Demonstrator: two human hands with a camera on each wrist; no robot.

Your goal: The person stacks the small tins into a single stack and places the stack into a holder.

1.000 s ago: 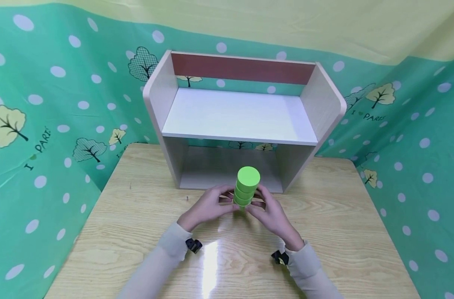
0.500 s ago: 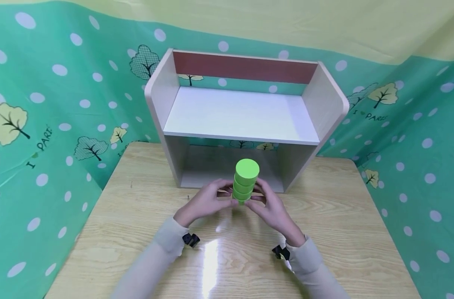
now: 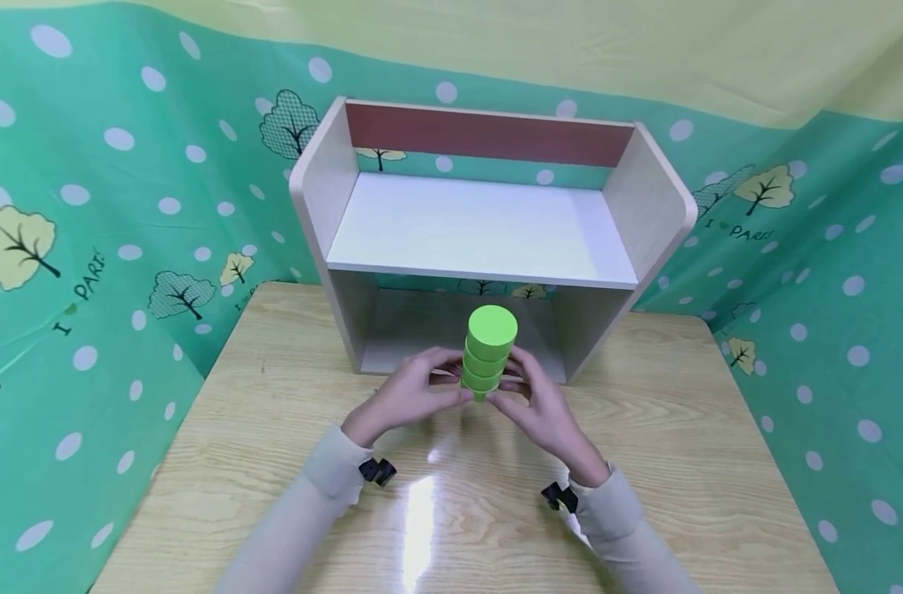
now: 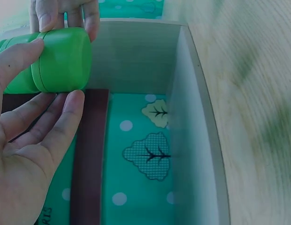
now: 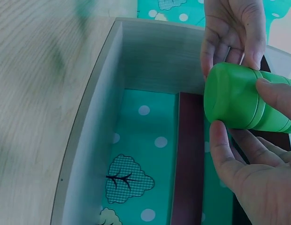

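In the head view a bright green cylinder (image 3: 491, 332) with grooves round its side, like stacked round pieces, stands upright between the two hands in front of the shelf unit (image 3: 481, 224). Its flat top faces up. My left hand (image 3: 416, 391) grips its lower part from the left, thumb in front and fingers behind. From the right, my right hand (image 3: 538, 406) holds it the same way. Both wrist views show thumbs and fingers pinching the cylinder (image 4: 65, 61) from opposite sides.
The two-level shelf unit, with a white middle board and a dark red back strip (image 3: 489, 132), stands at the back of the wood-grain table (image 3: 288, 470). Dotted green cloth (image 3: 125, 198) surrounds it. A bright light reflection lies on the tabletop.
Both hands have moved the green cylinder slightly up and forward, toward the shelf unit's lower opening. Their hold looks the same.
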